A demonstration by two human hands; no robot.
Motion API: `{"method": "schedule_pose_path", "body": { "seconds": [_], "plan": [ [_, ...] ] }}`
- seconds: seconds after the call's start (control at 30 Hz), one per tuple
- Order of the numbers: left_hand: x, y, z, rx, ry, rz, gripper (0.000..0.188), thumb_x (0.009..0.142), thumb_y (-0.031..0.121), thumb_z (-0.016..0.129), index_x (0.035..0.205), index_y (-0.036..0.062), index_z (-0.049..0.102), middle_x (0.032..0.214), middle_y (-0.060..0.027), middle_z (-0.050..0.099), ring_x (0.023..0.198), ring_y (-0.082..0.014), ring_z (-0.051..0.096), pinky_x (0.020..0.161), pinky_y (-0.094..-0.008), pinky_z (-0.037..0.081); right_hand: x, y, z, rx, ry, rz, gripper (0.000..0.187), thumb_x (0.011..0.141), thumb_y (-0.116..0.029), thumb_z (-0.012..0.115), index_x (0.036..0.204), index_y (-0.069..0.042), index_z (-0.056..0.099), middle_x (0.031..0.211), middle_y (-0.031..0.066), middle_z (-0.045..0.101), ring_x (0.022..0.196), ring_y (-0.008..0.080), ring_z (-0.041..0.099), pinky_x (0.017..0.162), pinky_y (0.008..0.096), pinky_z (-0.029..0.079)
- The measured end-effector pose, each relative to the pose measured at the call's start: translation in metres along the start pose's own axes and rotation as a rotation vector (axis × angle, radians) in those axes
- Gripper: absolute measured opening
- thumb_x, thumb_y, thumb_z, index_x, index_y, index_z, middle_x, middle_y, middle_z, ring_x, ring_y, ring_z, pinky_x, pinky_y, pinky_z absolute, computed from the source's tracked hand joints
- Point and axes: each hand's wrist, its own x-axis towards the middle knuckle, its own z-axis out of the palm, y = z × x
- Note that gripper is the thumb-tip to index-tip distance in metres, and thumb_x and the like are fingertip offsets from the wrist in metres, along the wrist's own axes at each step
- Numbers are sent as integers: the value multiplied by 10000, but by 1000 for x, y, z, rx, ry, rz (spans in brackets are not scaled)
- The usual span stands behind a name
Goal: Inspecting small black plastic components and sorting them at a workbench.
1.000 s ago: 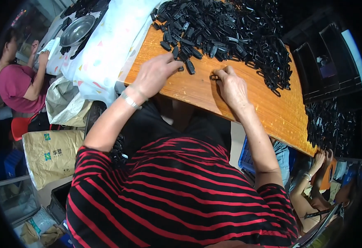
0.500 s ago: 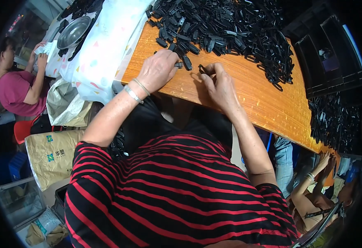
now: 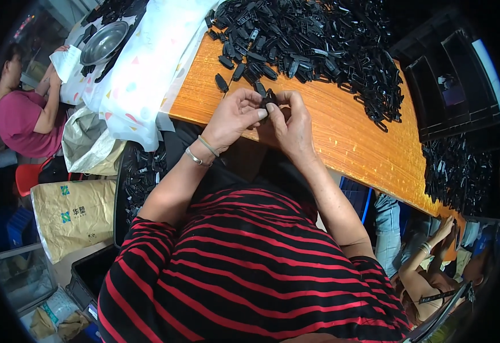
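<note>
Both of my hands meet close to the near edge of the wooden table. Between their fingertips is a small black plastic part, mostly covered by the fingers. My left hand is closed, pinching the part from the left with thumb and fingers. From the other side my right hand is also closed on it, thumb pressed against it. Just beyond the fingers spreads a heap of similar black plastic parts. One loose oval piece lies beside my left hand.
At right stands a black crate, with more black parts below it. A bin of black parts sits by my left arm, near a tan sack. Co-workers sit at far left and lower right. A metal bowl stands at upper left.
My hands, apart half a second ago with a small piece in each, have come together. Now one black part shows between their fingertips. The co-worker at left has raised a white sheet.
</note>
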Motion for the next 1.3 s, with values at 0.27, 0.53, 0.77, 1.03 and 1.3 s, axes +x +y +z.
{"method": "schedule_pose_path", "body": {
  "seconds": [0.27,0.53,0.77,1.03,1.3],
  "plan": [
    [1,4,9,91,108,93,390,841,4,690,1192,-31,523,1039,-65,617,931,-117,615,837,-242,515,2,-1,-6,-14,-15,-8,193,895,-60,640,1042,27,550,873,87,630,715,112,607,637,259,489],
    [-9,1,14,283,-37,235,460,893,-42,591,1331,-74,452,1137,-31,541,1049,-110,569,915,-244,475,-4,-5,-2,13,73,-89,170,895,-36,636,1031,20,551,870,78,637,708,106,607,628,252,491],
    [-18,4,19,-115,36,124,429,899,-11,607,1310,-53,492,1079,-70,626,936,-110,624,837,-239,513,-9,-7,-1,106,112,-35,175,903,-53,643,1039,10,553,857,54,630,707,83,606,615,236,484],
    [-15,2,16,-185,142,137,360,908,33,628,1256,-39,567,1027,-43,667,851,-79,623,751,-199,503,-11,-17,-8,66,58,-68,187,885,-44,667,1051,16,604,853,25,620,669,50,546,595,207,456],
    [-15,0,10,25,109,231,331,917,20,610,1246,-19,595,1061,-16,604,902,-66,583,778,-195,485,-13,-15,-4,41,52,-142,187,863,-38,690,1038,5,637,861,15,628,674,47,540,607,196,451]
  ]
}}
